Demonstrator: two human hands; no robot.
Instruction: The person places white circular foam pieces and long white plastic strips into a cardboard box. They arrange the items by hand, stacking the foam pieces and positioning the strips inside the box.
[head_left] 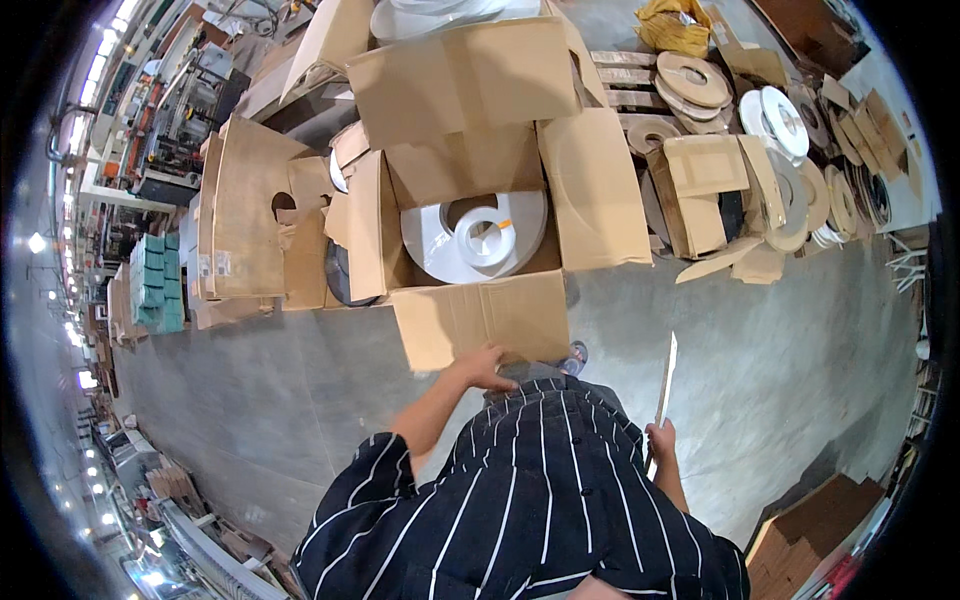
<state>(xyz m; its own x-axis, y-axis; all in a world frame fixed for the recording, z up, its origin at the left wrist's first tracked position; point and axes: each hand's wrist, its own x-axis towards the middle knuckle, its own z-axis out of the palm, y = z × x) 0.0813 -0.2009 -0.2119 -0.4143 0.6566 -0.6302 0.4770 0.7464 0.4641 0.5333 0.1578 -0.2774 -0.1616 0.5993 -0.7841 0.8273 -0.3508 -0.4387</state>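
Note:
An open cardboard box [480, 315] stands in front of me with its flaps spread out. Inside lies a large white roll of flat banding [425, 245], and a smaller white roll [487, 255] with an orange mark rests on top of it. My left hand [487, 370] is at the lower edge of the near flap, beside my waist, its fingers loosely stretched and holding nothing visible. Down at my right side, my right hand [661, 437] is closed round a long, thin, pale strip [668, 375], which points forward and narrows at its far end.
Behind the box stands another open carton with white rolls [455, 18]. A torn carton [245, 205] is on the left, near stacked green packages [158, 285]. Several rolls [692, 80] and a smaller carton [705, 165] sit at the right. Brown boards [815, 535] lie at the lower right.

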